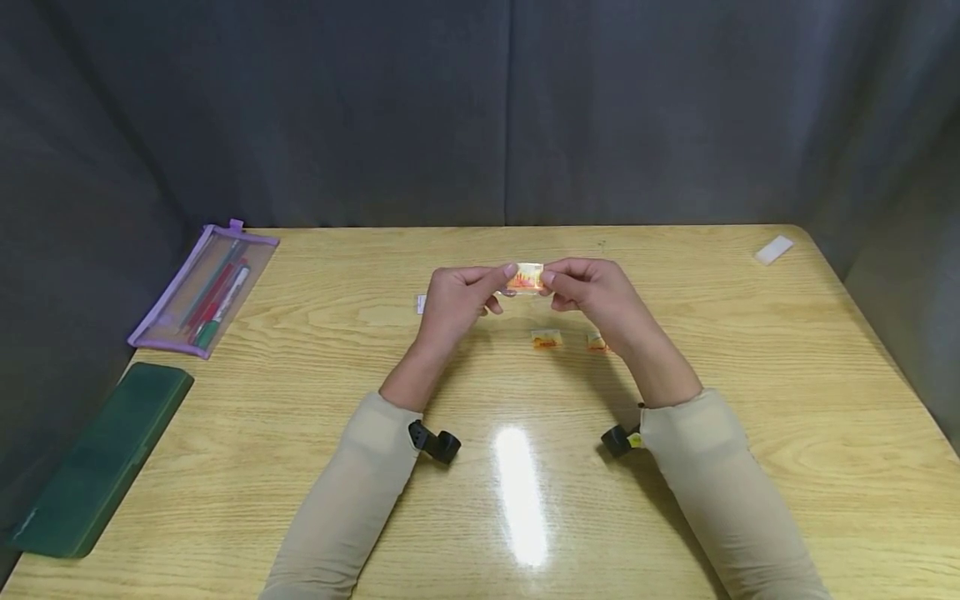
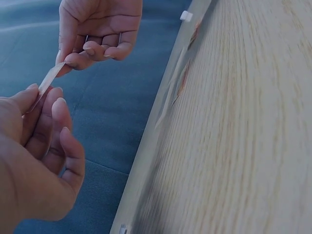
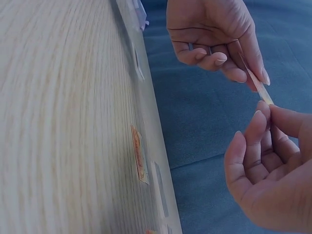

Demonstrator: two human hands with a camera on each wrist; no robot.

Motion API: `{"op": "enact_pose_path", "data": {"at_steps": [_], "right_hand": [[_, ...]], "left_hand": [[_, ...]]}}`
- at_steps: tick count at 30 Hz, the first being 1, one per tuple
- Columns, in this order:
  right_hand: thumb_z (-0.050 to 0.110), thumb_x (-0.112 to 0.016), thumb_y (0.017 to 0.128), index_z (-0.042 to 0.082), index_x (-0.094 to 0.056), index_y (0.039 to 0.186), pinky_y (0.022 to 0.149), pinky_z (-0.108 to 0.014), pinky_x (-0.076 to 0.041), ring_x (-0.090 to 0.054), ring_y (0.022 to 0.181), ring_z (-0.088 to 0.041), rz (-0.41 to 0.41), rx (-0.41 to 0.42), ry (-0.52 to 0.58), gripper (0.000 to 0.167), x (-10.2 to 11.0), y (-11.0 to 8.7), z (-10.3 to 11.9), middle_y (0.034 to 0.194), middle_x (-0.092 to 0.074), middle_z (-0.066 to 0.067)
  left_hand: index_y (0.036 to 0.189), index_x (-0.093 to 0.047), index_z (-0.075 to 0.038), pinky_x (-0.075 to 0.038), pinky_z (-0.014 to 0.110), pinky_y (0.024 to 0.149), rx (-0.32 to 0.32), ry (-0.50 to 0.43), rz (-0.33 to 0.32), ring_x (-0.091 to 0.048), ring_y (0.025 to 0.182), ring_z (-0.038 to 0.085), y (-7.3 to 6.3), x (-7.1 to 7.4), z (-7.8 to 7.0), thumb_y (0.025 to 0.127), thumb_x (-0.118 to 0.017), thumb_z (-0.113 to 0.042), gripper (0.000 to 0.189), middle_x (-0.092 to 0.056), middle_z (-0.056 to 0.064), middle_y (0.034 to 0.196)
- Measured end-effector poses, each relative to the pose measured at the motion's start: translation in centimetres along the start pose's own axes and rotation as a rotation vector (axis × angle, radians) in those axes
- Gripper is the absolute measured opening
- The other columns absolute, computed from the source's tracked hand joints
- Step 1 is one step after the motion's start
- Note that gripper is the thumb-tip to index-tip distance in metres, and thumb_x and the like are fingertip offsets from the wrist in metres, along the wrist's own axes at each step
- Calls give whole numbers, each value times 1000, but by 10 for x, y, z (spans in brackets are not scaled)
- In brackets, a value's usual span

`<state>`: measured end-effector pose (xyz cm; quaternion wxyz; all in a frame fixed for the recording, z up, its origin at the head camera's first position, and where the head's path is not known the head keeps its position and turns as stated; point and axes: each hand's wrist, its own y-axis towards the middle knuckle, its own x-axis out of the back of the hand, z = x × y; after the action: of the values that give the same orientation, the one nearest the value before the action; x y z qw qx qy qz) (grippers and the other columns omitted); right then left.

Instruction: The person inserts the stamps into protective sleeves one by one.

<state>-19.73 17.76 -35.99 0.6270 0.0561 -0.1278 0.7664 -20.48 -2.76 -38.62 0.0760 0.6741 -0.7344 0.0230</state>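
A small flat card (image 1: 528, 277) with orange and yellow print is held above the table between both hands. My left hand (image 1: 461, 307) pinches its left end between thumb and fingers. At the other end, my right hand (image 1: 600, 293) pinches it the same way. Seen nearly edge-on in the left wrist view, the card (image 2: 48, 79) looks thin. Below the hands lie two similar printed pieces: one card (image 1: 547, 339) in full view, and another card (image 1: 597, 342) partly hidden by the right hand. A white piece (image 1: 421, 304) shows partly behind the left hand.
At the table's (image 1: 810, 400) left side lies a purple-edged mesh pouch (image 1: 167, 304) with pens inside. Nearer me is a long dark green case (image 1: 105, 458). A small white block (image 1: 773, 249) lies by the far right corner. Dark curtains (image 1: 375, 117) hang behind.
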Motion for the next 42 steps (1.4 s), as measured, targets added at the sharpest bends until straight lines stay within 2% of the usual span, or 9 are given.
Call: {"op": "enact_pose_path", "data": {"at_steps": [2,4,8,10,12,19,33,38,42], "right_hand": [[24,-62,103,-3,-68,118,81,-22,-56,-61,89,-16,-1,2,-5,32,0,0,0,92,-67,7],[25,-63,102,-3,-68,118,82,-24,-57,-61,88,-16,-1,1,-12,32,0,1,0,92,-67,7],[27,-64,102,-1,-69,117,87,-30,-58,-62,88,-16,-4,-5,-27,33,0,1,-1,93,-67,6],[27,-64,101,-1,-69,117,89,-33,-58,-62,87,-15,-5,-9,-29,32,0,1,-1,93,-66,5],[27,-65,101,0,-68,115,89,-33,-58,-61,85,-14,-4,-11,-27,31,0,1,-1,91,-65,5],[26,-65,101,0,-67,112,86,-31,-58,-60,82,-12,1,-7,-6,29,-1,0,-1,88,-63,7],[28,-64,101,2,-65,110,86,-30,-56,-60,80,-12,-2,-15,-28,28,-2,0,-2,94,-62,2],[31,-65,101,3,-67,118,90,-32,-57,-64,86,-13,-5,-20,-45,33,-2,0,-2,103,-65,3],[31,-66,100,4,-70,121,88,-29,-57,-66,86,-13,-14,-20,-54,35,-2,-1,-2,106,-67,4]], "left_hand": [[103,-82,-11,-53,43,68,4,2,5,-64,61,13,0,0,0,92,-75,-40,32,-73,4,85],[103,-82,-11,-53,38,67,3,8,9,-64,60,11,1,-1,0,92,-75,-40,31,-72,1,86],[103,-82,-11,-51,26,63,-8,11,15,-64,60,11,0,-1,0,93,-75,-39,31,-74,3,85],[103,-82,-10,-51,25,63,-13,11,19,-64,59,11,0,-1,0,93,-75,-39,31,-74,4,85],[103,-82,-10,-52,27,64,-12,11,25,-63,59,11,-1,-1,0,93,-75,-39,31,-75,4,86],[106,-82,-12,-54,48,72,-7,5,22,-63,60,11,-2,-4,-2,93,-75,-39,31,-74,2,86],[102,-82,-10,-56,42,69,-41,-12,49,-64,59,10,-2,-3,2,93,-74,-41,33,-76,3,81],[103,-82,-10,-54,38,66,-30,-15,55,-64,60,11,-2,-3,3,93,-74,-40,32,-75,3,84],[103,-82,-10,-53,42,67,-26,-13,71,-63,60,12,-2,-3,2,93,-74,-38,31,-76,7,90]]}}
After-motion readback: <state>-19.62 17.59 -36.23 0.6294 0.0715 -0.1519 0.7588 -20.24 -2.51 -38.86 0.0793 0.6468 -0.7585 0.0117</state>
